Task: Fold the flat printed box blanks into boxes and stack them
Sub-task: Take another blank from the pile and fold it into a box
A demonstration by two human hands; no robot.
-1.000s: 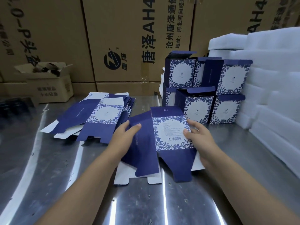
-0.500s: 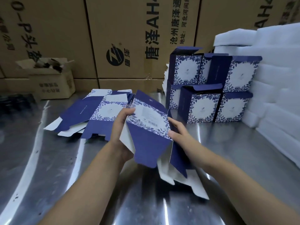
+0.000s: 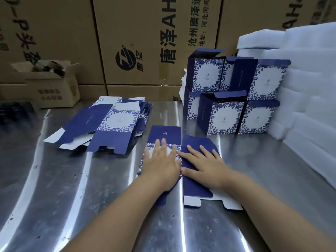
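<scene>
Steel table (image 3: 54, 179) backed by cardboard cartons (image 3: 145, 42), foam sheets (image 3: 309, 88) along its right edge, folded boxes (image 3: 236, 106) stacked behind, where left hand (image 3: 161, 168) and right hand (image 3: 205, 166) press flat, fingers spread, on box blank (image 3: 192, 186) mid-table

On the big carton (image 3: 156, 40) in front of me I can read "唐泽AH" in large black characters beside a round black logo, and next to it smaller lines "沧州唐泽通" and "地址:河北河间", all turned sideways. The carton on the right (image 3: 263, 15) shows "AH" again, and the carton on the left (image 3: 45, 30) has black characters that I cannot read well. The small open carton (image 3: 54, 91) has upside-down print, too blurred for me, and the small marks on the blue boxes (image 3: 225, 117) and on the blank (image 3: 164, 132) under my hands are too small to read.
</scene>
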